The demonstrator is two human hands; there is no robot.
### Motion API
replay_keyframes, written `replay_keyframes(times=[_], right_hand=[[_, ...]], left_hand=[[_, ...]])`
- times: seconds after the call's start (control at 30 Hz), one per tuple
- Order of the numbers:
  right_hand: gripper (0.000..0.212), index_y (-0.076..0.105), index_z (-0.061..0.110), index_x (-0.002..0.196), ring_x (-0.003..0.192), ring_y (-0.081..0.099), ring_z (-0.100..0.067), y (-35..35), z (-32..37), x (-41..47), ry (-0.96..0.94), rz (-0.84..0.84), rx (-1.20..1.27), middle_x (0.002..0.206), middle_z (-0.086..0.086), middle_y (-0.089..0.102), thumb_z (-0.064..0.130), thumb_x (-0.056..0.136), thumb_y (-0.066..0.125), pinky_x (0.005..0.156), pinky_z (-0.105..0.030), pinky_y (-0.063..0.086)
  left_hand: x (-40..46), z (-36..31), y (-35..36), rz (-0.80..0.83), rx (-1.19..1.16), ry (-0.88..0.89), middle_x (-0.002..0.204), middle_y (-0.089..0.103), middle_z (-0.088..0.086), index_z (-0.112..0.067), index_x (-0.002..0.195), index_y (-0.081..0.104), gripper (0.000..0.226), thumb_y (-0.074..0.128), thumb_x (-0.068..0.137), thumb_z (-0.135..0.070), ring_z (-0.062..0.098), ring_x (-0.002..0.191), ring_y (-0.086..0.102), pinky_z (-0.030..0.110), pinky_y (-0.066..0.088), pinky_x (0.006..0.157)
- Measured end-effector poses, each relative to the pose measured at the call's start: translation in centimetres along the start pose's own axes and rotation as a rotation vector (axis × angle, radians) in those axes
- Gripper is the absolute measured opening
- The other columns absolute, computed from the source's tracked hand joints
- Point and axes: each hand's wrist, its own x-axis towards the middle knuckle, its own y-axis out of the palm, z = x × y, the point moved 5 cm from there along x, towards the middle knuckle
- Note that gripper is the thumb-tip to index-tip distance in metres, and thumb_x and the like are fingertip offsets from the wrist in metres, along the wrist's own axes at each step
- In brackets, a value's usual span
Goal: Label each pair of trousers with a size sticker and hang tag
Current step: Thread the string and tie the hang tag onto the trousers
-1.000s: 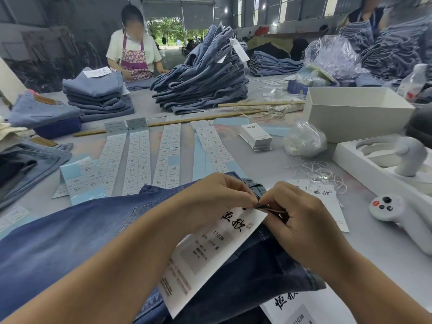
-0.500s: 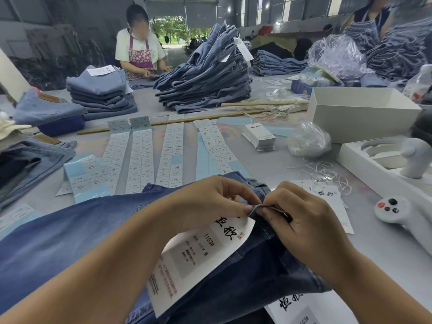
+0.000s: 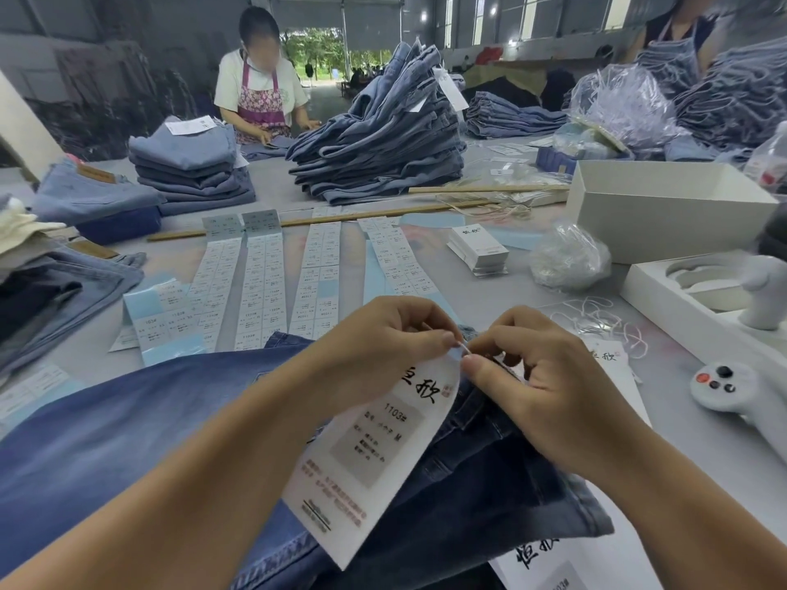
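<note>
Both hands have lifted slightly off the jeans since a second ago, and the tag now hangs freer. At centre frame, the left hand (image 3: pixel 383 334) pinches the tag's (image 3: pixel 374 453) top end with curled fingers (image 3: pixel 443 336), while the right hand (image 3: pixel 541 389) pinches a thin white string (image 3: pixel 463 346) at the same spot, fingertips of both hands nearly touching. Long and white, the tag points its top toward one o'clock and its free bottom toward seven, printed face up, lying over the jeans (image 3: pixel 127 440) spread on the table (image 3: pixel 702 453). Sticker strips (image 3: pixel 259 283) lie at twelve o'clock beyond the hands, their lengths running away from the wearer. A second tag (image 3: pixel 549 559) lies at five o'clock.
</note>
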Motion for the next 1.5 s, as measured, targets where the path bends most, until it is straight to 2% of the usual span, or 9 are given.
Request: replay_keyframes(times=[0.23,0.47,0.6,0.67,0.87,1.03,1.13,1.4,1.5], right_hand=[[0.021,0.069,0.032,0.070,0.068,0.053,-0.001,0.6,0.2,0.9,0.138,0.033,0.191,0.078,0.015,0.060,0.023,0.088,0.069,0.063,-0.008,0.038],[0.023,0.075,0.029,0.073,0.075,0.054,-0.011,1.0,0.6,0.4,0.135,0.045,0.230,0.074,0.011,0.064,0.016,0.089,0.067,0.064,-0.019,0.042],[0.038,0.076,0.032,0.081,0.089,0.052,-0.005,0.8,0.9,0.1,0.090,-0.009,0.130,0.083,0.025,0.064,-0.002,0.085,0.058,0.070,-0.007,0.039],[0.035,0.075,0.025,0.076,0.086,0.052,-0.005,0.7,0.9,0.0,0.071,-0.040,0.092,0.076,0.010,0.063,-0.004,0.081,0.058,0.066,-0.008,0.040],[0.012,0.077,0.027,0.082,0.079,0.056,-0.008,0.7,0.7,0.2,0.071,-0.049,0.125,0.070,0.005,0.064,0.021,0.088,0.068,0.066,-0.017,0.042],[0.018,0.077,0.018,0.085,0.063,0.058,-0.018,1.3,0.7,0.2,0.060,-0.015,0.213,0.065,-0.001,0.068,0.024,0.092,0.061,0.061,-0.038,0.047],[0.028,0.072,0.008,0.081,0.062,0.053,-0.029,1.6,0.6,0.1,0.041,-0.007,0.259,0.063,-0.012,0.062,0.027,0.086,0.053,0.055,-0.043,0.044],[0.018,0.073,0.010,0.079,0.060,0.055,-0.031,1.9,-0.2,-0.2,0.035,-0.042,0.344,0.062,-0.010,0.064,0.015,0.094,0.063,0.052,-0.039,0.045],[0.019,0.075,0.014,0.083,0.063,0.056,-0.032,2.0,-0.2,-0.3,0.029,-0.053,0.346,0.064,-0.013,0.063,0.023,0.095,0.064,0.057,-0.042,0.046]], left_hand=[[-0.4,0.7,-0.2,-0.008,-0.100,-0.008,0.073,0.068,-0.004,-0.017,0.093,0.072,0.011,0.061,0.096,-0.016,0.011,0.064,0.063,0.023,0.049,0.061],[-0.2,1.3,0.0,-0.045,-0.288,-0.019,0.079,0.068,0.002,-0.013,0.103,0.068,0.014,0.055,0.098,-0.012,0.012,0.064,0.064,0.023,0.050,0.056],[-0.1,1.5,0.6,-0.050,-0.342,-0.023,0.078,0.069,0.002,-0.012,0.103,0.068,0.015,0.054,0.099,-0.012,0.011,0.064,0.064,0.023,0.051,0.057],[0.0,1.6,0.8,-0.064,-0.342,-0.021,0.083,0.071,0.004,-0.011,0.105,0.069,0.014,0.056,0.098,-0.013,0.012,0.067,0.064,0.024,0.052,0.061],[0.4,2.0,0.9,-0.150,-0.298,0.006,0.091,0.073,0.012,-0.013,0.101,0.071,0.012,0.063,0.095,-0.019,0.012,0.070,0.064,0.020,0.051,0.061],[0.4,2.2,1.3,-0.160,-0.399,0.000,0.082,0.073,0.004,-0.008,0.100,0.071,0.017,0.065,0.092,-0.022,0.009,0.067,0.065,0.018,0.051,0.059],[0.5,2.1,1.4,-0.160,-0.396,-0.002,0.090,0.074,0.012,-0.005,0.102,0.071,0.026,0.067,0.090,-0.027,0.019,0.078,0.067,0.028,0.056,0.072],[-0.1,2.2,1.3,-0.320,-0.288,0.002,0.071,0.066,0.001,-0.023,0.079,0.065,0.031,0.073,0.072,-0.052,0.010,0.063,0.059,0.023,0.047,0.063],[-0.3,2.0,1.5,-0.277,-0.220,0.036,0.071,0.063,0.014,-0.018,0.079,0.069,0.028,0.068,0.087,-0.044,0.011,0.065,0.054,0.024,0.045,0.064]])
